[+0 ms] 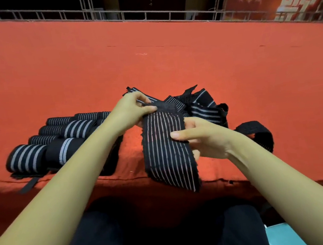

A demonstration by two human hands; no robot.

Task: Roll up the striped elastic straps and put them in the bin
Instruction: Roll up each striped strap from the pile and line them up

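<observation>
Hanging strap: striped, past tabletop edge
Left grip: pinching strap's top end
Right grip: curled round strap's middle
Rolled straps: on tabletop, left

My left grip pinches the top end of a black strap with thin white stripes. My right grip holds the strap's right edge, with the thumb on top. The strap hangs down past the near edge of the red table. On the left lie rolled straps, side by side in a bunch. A heap of loose straps lies just behind my hands.
</observation>
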